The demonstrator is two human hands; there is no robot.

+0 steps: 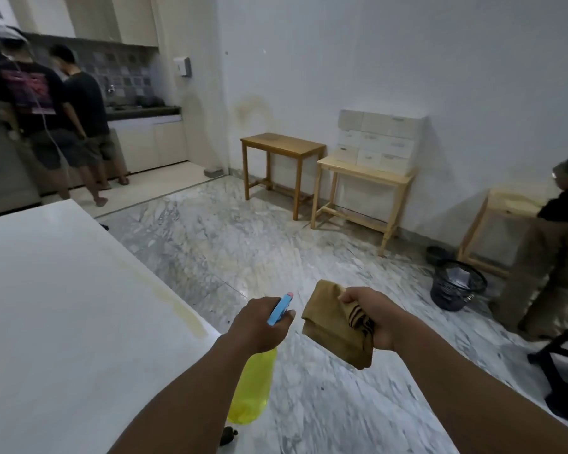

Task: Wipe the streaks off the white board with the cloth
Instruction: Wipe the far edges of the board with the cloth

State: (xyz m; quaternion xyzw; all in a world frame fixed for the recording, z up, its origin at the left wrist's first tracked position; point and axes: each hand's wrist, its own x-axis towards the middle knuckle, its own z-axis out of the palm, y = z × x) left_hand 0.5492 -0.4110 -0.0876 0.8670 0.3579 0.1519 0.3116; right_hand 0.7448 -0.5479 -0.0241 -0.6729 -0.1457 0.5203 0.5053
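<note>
A large white board (56, 306) fills the left of the head view, lying flat like a table top. A yellowish streak (174, 306) runs along its right edge. My left hand (259, 326) grips a spray bottle (254, 388) with yellow liquid and a blue trigger head, held just right of the board's edge above the floor. My right hand (373, 317) holds a folded brown cloth (333, 326) with dark stripes, hanging in the air to the right of the bottle, apart from the board.
Marble floor (243, 244) stretches ahead. Two wooden tables (282, 147) stand by the far wall, one carrying white boxes (379, 140). A black basket (456, 285) sits at right beside a person (551, 244). Two people (50, 103) stand at the kitchen counter, far left.
</note>
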